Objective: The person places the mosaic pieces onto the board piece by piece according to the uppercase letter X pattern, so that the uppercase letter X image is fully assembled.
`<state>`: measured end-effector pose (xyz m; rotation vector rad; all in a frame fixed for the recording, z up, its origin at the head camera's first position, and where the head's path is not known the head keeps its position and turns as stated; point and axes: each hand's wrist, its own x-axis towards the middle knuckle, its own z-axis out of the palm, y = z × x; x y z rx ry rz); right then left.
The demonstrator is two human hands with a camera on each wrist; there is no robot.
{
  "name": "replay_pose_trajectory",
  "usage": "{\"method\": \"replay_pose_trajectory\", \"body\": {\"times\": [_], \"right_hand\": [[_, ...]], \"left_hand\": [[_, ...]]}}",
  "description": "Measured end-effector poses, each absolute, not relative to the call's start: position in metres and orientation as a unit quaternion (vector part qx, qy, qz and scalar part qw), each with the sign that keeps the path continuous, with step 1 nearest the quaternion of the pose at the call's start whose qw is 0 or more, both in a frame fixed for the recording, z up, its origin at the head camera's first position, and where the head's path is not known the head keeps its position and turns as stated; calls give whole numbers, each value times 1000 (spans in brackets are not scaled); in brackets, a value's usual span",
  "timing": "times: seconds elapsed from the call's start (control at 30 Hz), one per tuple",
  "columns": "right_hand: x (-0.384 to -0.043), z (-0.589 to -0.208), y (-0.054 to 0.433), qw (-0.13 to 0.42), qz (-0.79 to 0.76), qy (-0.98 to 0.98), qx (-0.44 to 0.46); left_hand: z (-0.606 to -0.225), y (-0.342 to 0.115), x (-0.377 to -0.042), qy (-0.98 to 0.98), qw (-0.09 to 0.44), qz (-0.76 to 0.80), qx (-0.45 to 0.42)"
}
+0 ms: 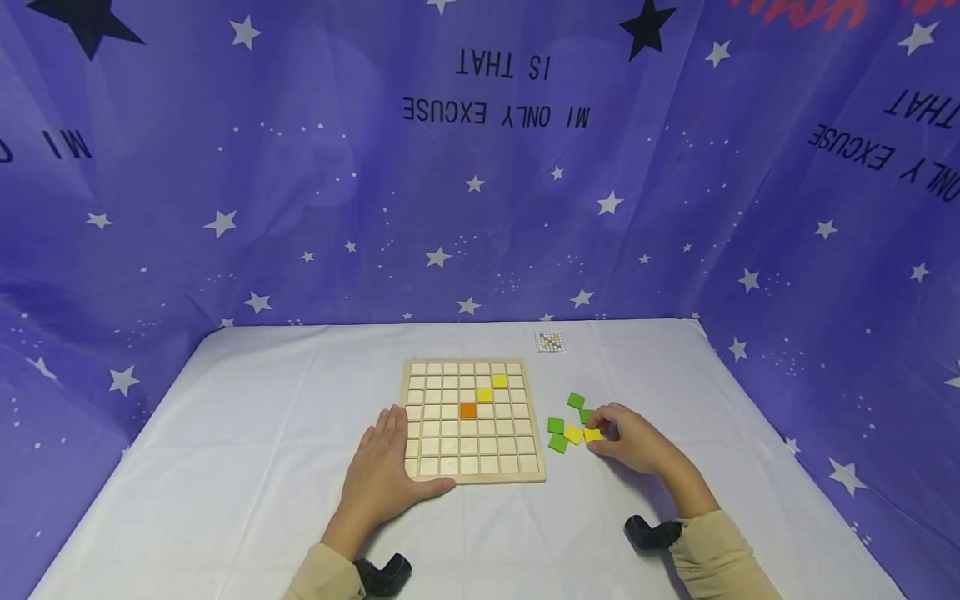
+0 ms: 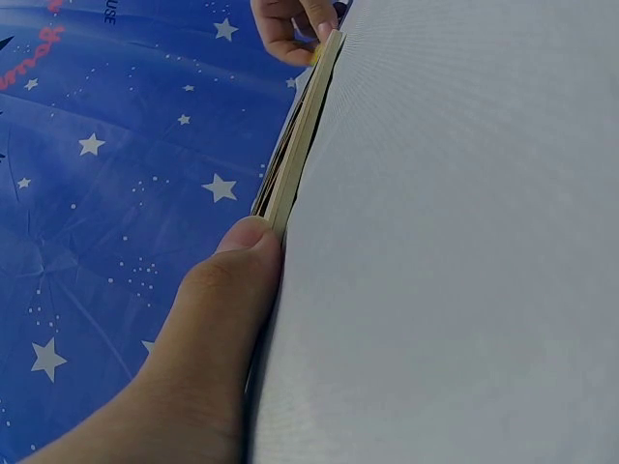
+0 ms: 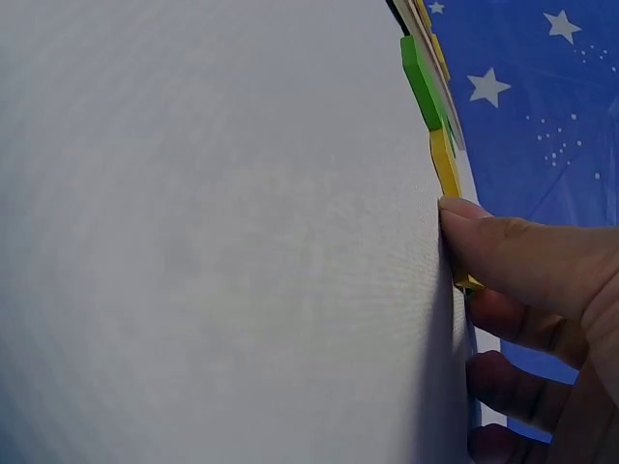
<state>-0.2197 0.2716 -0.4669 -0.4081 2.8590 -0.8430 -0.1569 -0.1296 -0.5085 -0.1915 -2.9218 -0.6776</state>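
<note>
A wooden grid board (image 1: 480,478) lies flat on the white table. Two yellow tiles and one orange tile (image 1: 468,410) sit in its squares along a diagonal. My left hand (image 1: 382,467) rests at the board's front left corner, fingers straight along the left side and thumb (image 2: 247,237) against the front edge. To the right of the board, my right hand (image 1: 633,439) pinches a yellow tile (image 1: 592,435) between thumb and fingers, low at the tabletop. Beside it lie another yellow tile (image 1: 573,434) and several green tiles (image 1: 556,425).
A small printed card (image 1: 551,342) with a coloured grid pattern lies behind the board, toward the table's back edge. A purple star-patterned cloth (image 1: 397,183) hangs behind and at both sides of the table. A black wrist device (image 1: 651,533) sits by the right sleeve.
</note>
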Motion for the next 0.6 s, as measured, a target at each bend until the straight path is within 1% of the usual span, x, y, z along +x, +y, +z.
{"method": "replay_pose_trajectory", "body": {"times": [0.17, 0.3, 0.5, 0.6], "right_hand": [[-221, -465, 269, 65, -295, 945, -126], [-224, -464, 261, 52, -311, 942, -116], [-230, -457, 234, 14, -346, 931, -117], [-233, -455, 215, 7, -368, 921, -132]], "left_hand": [[-508, -130, -157, -970, 72, -224, -64], [-507, -130, -156, -970, 71, -224, -64], [-507, -130, -156, -970, 70, -222, -64], [-507, -129, -156, -970, 68, -225, -63]]}}
